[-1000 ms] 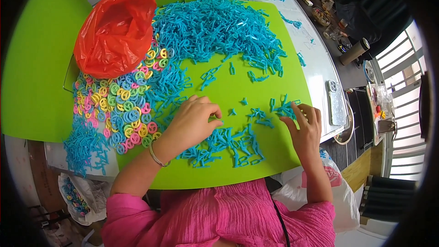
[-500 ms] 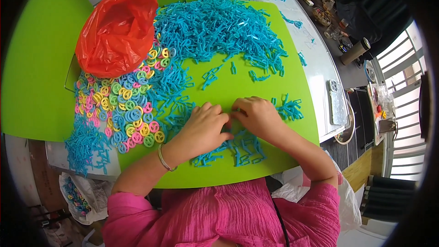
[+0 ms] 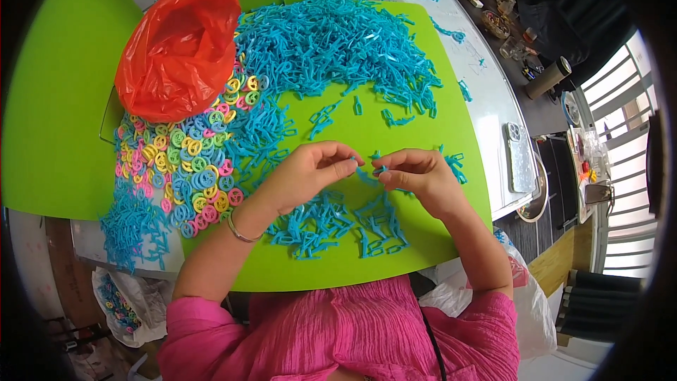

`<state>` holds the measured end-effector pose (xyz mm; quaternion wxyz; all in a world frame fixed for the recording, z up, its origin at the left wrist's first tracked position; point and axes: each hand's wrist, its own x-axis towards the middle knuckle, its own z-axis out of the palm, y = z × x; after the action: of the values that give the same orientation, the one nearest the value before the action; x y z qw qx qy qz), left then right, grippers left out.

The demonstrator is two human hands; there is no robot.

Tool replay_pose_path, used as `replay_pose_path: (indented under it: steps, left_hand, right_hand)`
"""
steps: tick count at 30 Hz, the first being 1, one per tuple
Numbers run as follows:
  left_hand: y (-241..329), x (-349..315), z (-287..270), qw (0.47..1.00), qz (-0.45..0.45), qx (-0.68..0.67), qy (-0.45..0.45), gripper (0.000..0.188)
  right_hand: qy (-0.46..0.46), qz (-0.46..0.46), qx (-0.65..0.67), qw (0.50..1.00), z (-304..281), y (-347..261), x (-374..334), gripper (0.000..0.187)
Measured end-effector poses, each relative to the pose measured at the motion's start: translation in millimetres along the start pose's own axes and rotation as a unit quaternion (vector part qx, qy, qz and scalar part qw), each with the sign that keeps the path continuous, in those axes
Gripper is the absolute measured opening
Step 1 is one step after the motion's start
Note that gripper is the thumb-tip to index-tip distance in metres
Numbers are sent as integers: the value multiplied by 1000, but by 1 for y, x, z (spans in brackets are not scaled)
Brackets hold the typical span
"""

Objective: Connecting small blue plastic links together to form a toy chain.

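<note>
My left hand [image 3: 307,171] is pinched at the middle of the green board [image 3: 423,236], with a bit of blue plastic at its fingertips. Close on its right, the thumb and fingers of my right hand [image 3: 422,178] grip a small blue plastic piece [image 3: 379,169]. A narrow gap separates the two hands. Below them lie two loose groups of blue plastic pieces, a denser one [image 3: 310,229] and a sparser one [image 3: 381,226]. Beyond the hands, a large heap of the same blue pieces [image 3: 338,42] covers the far side. The fingers partly hide what they hold.
Pastel plastic rings [image 3: 190,162] spread at the left, beside a red plastic bag [image 3: 176,56]. Smaller blue bits [image 3: 132,226] lie at the near left corner. More blue pieces [image 3: 455,166] sit right of my right hand. A phone [image 3: 518,159] rests on the white table's right edge.
My hands have moved slightly apart and up from the board. Blue pieces now show at the fingertips, and the near-left group of pieces is more exposed.
</note>
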<state>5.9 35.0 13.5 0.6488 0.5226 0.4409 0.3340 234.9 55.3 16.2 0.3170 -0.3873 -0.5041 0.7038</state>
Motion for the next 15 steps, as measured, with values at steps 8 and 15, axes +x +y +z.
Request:
replay_pose_path:
  steps: [8,15]
  left_hand:
    - [4,-1,7,957,-90,-276,-15,22]
    - [-16,3,8,947,-55,-313,32,25]
  right_hand:
    - [-8,53,144,988,6,7,3,17]
    - [-28,55,212,975,6,12,6,10]
